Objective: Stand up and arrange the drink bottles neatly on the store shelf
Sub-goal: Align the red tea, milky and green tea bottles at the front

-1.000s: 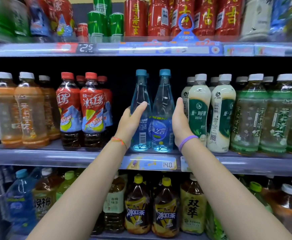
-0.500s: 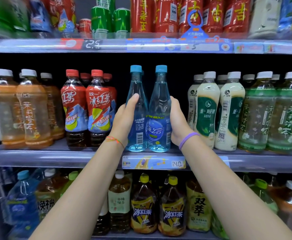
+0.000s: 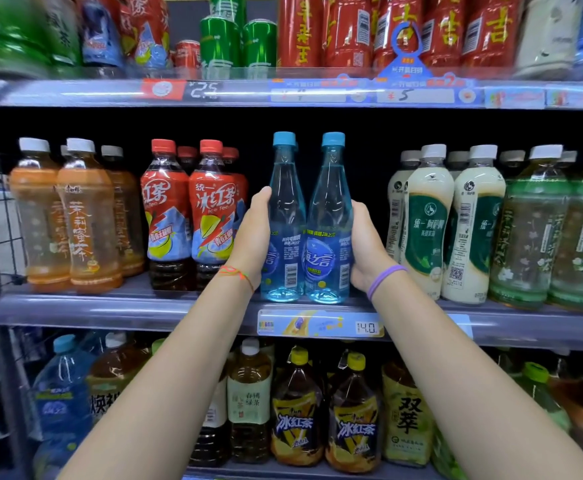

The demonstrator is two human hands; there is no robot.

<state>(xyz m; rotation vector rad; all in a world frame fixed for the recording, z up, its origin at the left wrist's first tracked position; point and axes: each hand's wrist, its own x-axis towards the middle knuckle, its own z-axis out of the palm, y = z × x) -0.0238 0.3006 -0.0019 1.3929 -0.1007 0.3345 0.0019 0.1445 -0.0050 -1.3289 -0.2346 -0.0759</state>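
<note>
Two clear blue bottles with blue caps stand upright side by side at the front of the middle shelf (image 3: 144,310). My left hand (image 3: 252,237) wraps the outer side of the left blue bottle (image 3: 284,216), thumb pointing up along it. My right hand (image 3: 364,244) cups the outer side of the right blue bottle (image 3: 329,209), thumb at the front. The two bottles touch each other between my palms. My fingers behind the bottles are hidden.
Red ice tea bottles (image 3: 213,209) stand just left of my left hand, orange tea bottles (image 3: 85,216) further left. Milk tea bottles (image 3: 425,223) and green tea bottles (image 3: 529,230) fill the right. A dark gap separates the right blue bottle from the milk tea. Cans line the shelf above.
Both blue bottles have slid left together, away from the milk tea and closer to the red ice tea. My hands went from flat against their sides to wrapped round them.
</note>
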